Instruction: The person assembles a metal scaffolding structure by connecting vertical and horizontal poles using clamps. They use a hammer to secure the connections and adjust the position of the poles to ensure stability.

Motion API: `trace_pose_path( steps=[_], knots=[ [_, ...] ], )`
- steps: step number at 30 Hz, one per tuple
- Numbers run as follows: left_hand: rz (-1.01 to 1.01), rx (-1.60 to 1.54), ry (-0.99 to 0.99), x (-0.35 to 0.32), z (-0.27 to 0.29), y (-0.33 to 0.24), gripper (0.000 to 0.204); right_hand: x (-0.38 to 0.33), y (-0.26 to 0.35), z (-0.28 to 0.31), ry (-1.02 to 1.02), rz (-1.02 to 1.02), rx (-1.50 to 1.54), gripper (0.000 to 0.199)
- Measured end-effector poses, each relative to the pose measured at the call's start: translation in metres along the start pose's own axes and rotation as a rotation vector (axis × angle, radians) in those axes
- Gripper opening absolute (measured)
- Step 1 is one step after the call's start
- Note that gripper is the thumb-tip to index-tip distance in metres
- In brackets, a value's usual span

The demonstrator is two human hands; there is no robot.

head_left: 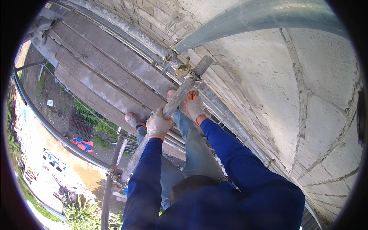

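Observation:
My left hand (159, 123), in a pale knit glove, is wrapped round a grey, mortar-stained scaffold tube (177, 100). The tube slants from the wall side down past my left forearm. Beside it, close to the tube's upper part, is my right hand (195, 106) in a like glove with orange on the fingers. Its fingers are curled in, and what they hold, if anything, is hidden. A brass-coloured scaffold coupler (183, 71) with a bolt sits by the tube's upper end, beyond both hands.
Scaffold boards (103, 71) stretch away at the far left, with my feet on their near end. A stone-faced wall (268, 88) rises on the right, crossed above by a thick grey pipe (260, 17). A curved guard rail (57, 134) borders the drop to the ground at left.

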State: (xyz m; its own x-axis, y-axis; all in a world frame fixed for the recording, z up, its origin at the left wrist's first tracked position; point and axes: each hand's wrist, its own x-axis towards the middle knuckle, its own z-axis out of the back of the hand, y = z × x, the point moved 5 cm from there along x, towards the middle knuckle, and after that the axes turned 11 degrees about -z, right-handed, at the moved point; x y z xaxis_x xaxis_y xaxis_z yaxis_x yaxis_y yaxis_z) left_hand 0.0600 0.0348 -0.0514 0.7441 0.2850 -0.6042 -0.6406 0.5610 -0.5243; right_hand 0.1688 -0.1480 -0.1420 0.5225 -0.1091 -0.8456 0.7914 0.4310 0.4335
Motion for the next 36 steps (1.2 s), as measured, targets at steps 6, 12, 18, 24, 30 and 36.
trace_pose_path(
  steps=[6, 12, 18, 24, 30, 36],
  knots=[
    [-0.022, 0.027, 0.047, 0.003, -0.003, -0.012, 0.044, 0.076, -0.04, -0.022, 0.096, -0.367, 0.743, 0.015],
    [-0.005, -0.028, 0.017, 0.003, -0.008, -0.006, 0.044, -0.051, 0.035, 0.069, 0.003, -0.02, -0.129, 0.036],
    [-0.002, -0.657, 0.174, 0.026, -0.032, 0.008, 0.087, -0.023, 0.123, 0.111, -0.024, 0.304, -0.251, 0.029],
    [-0.077, -0.91, -0.02, 0.133, -0.035, -0.044, 0.086, -0.003, 0.14, 0.07, 0.069, 0.119, -0.162, 0.018],
    [0.039, -1.252, 0.006, 0.142, -0.03, -0.07, 0.081, -0.001, 0.138, 0.08, 0.24, 0.162, -0.534, 0.007],
    [0.008, -1.027, -0.179, 0.113, -0.011, -0.099, 0.071, -0.014, 0.154, 0.088, 0.151, 0.374, -0.872, 0.014]
  ],
)
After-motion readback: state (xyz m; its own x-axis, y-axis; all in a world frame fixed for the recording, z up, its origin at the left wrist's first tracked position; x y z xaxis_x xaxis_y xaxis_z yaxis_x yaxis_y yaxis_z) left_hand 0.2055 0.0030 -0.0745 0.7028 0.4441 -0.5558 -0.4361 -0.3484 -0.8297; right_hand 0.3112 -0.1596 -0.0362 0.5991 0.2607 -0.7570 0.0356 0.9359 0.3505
